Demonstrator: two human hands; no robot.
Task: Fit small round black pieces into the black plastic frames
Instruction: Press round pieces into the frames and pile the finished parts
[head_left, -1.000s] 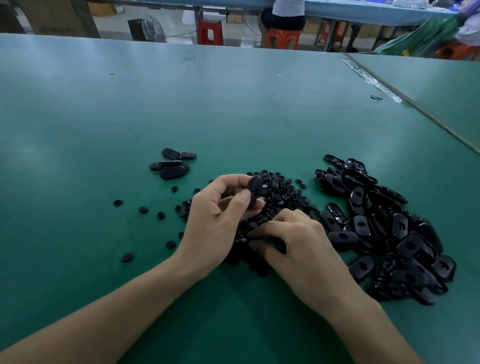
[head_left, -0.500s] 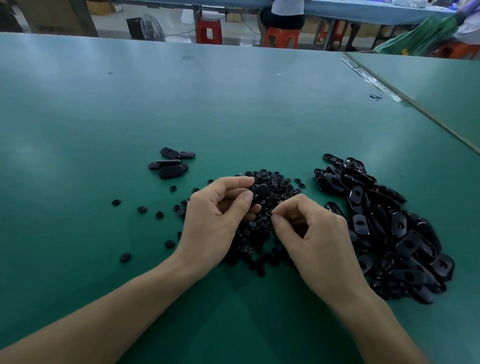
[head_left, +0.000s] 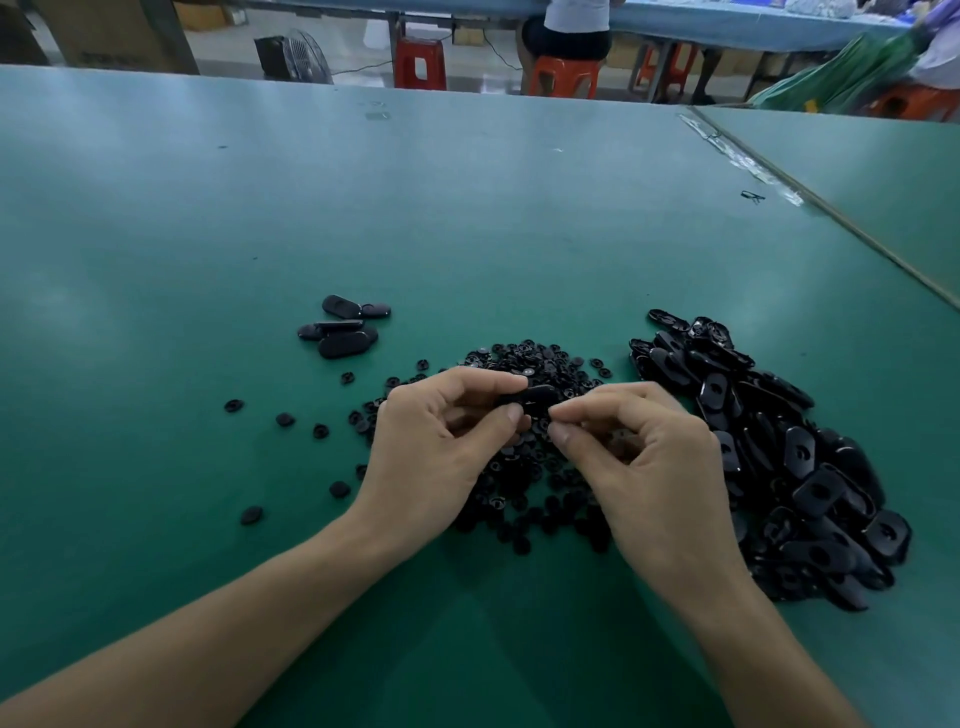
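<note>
While left hand (head_left: 436, 447) pinches glossy oblong black frame (head_left: 532, 399), right hand (head_left: 649, 467) pinches its end.

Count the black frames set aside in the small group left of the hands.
5: rear frame, small frame right of it, thin middle frame, left-end frame, front frame nearest the hands. Others may be hidden underneath.

Left hand (head_left: 431, 447), right hand (head_left: 654, 467), fingers (head_left: 511, 413) pinched
</note>
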